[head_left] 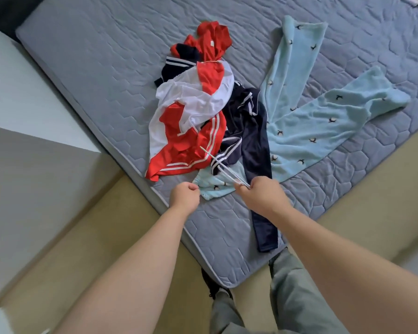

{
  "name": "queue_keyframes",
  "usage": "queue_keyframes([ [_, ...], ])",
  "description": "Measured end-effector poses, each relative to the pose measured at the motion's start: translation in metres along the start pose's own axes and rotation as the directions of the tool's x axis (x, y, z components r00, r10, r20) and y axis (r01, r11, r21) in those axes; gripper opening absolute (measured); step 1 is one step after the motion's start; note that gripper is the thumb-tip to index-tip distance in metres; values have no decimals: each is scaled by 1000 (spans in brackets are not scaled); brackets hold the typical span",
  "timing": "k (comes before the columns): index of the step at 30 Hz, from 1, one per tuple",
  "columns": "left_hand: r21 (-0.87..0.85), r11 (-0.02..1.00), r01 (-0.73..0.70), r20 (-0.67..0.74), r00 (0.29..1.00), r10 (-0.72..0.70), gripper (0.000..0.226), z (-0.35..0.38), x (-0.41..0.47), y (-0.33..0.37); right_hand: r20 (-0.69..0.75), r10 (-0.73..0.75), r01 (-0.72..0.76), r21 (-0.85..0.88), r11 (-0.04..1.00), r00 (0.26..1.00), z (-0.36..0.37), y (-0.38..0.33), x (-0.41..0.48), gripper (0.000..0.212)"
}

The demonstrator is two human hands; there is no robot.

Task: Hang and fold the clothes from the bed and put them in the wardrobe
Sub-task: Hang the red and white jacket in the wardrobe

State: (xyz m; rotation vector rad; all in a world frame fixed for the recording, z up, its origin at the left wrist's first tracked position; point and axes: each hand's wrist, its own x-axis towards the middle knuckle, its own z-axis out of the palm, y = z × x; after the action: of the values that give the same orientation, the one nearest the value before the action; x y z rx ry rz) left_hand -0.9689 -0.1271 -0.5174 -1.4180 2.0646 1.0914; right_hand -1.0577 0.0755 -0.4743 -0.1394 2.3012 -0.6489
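From the head view, my left hand [185,195] is curled tight at the left corner of the waistband of the light blue fleece trousers [323,121] and looks to be pinching that hem. My right hand [261,195] pinches the near end of a thin pale rod [217,162] that runs up and left over the pile; I cannot tell whether it is a stick, part of a hanger or a taut cord. The trousers lie on the bed [94,56], waistband near me and both legs fanned out far and right. The navy track trousers [253,141] lie across the waistband, one leg trailing to the bed's near edge. The red and white jersey [191,116] is heaped just left of them. I judge the step to be freeing the blue pair. I would put the rod down first, take the waistband by both corners and draw it toward me low and slowly, so the navy pair slides off and is not dragged over the edge. The bare quilt far left gives room to lay things flat. The floor [82,237] at the near corner leaves standing room, with pale furniture [22,92] close on the left. The wardrobe is not in sight.
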Motion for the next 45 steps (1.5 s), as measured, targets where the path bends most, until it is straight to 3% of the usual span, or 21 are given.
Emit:
queue_keyframes([
  [6, 223, 972, -80, 27, 997, 76, 29, 43, 80, 1, -161, -59, 72, 79, 994, 985, 38, 19, 42, 66],
  [9, 238, 967, -91, 41, 996, 84, 19, 64, 111, 12, -183, -61, 97, 192, 977, 981, 51, 31, 51, 59],
  [14, 363, 917, -164, 83, 986, 143, 25, 90, 160, 31, -229, 28, 62, 378, 924, 973, 64, 45, 73, 55],
  [18, 307, 948, -80, 108, 993, 49, 47, 104, 183, 36, -275, 83, 53, 453, 890, 958, 64, 52, 92, 63],
  [24, 191, 981, -47, 127, 992, 22, 43, 113, 202, 33, -207, 104, 11, 490, 872, 973, 67, 59, 105, 70],
  [27, 207, 977, -51, -82, 994, 69, 31, 101, 187, 32, -202, 85, 22, 474, 880, 976, 67, 54, 98, 68],
  [31, 88, 996, -13, -315, 948, 41, 31, 63, 140, 31, -169, 87, 5, 483, 876, 982, 60, 33, 76, 66],
  [35, 103, 992, -72, -275, 956, 98, 18, 19, 77, 25, -156, 78, 1, 450, 893, 985, 44, 1, 41, 64],
  [42, 35, 962, -271, -221, 936, 272, 34, -43, -35, 22, -199, 13, 74, 426, 902, 980, 20, -51, -33, 46],
  [45, -142, 954, -264, -201, 951, 233, 34, -66, -75, 27, -217, -20, 114, 425, 898, 976, 19, -63, -66, 42],
])
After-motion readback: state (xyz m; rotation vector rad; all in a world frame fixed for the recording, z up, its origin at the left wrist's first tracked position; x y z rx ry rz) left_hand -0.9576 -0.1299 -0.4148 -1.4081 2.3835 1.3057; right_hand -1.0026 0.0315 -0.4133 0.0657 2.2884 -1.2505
